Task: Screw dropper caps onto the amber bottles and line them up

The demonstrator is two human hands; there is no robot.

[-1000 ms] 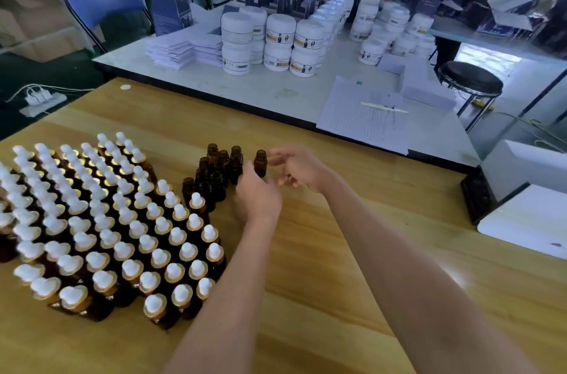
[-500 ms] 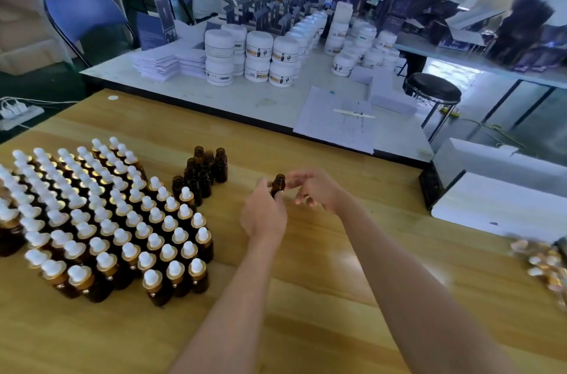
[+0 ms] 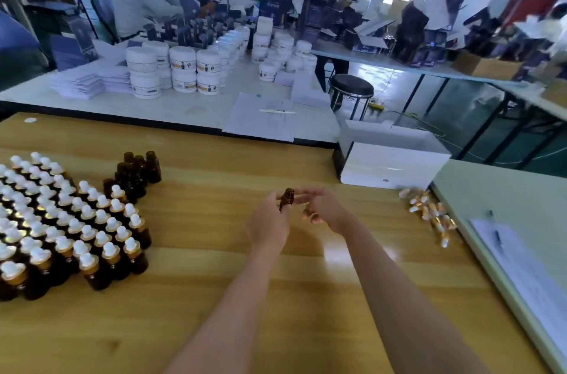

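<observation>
Left hand (image 3: 269, 221) pinches an uncapped amber bottle (image 3: 287, 196) at its lower body; the bottle is upright, with its neck poking above the fingers over the wooden table (image 3: 214, 297). Right hand (image 3: 323, 208) is just beside it, fingers loose, index reaching to the bottle's side and holding nothing. Capped bottles (image 3: 70, 220) stand in rows far left, uncapped bottles (image 3: 138, 171) behind them. Loose dropper caps (image 3: 429, 214) are piled to the right.

Packing workshop: stacked white jars (image 3: 183, 73), carton boxes (image 3: 313, 5), worktables (image 3: 184, 110).
</observation>
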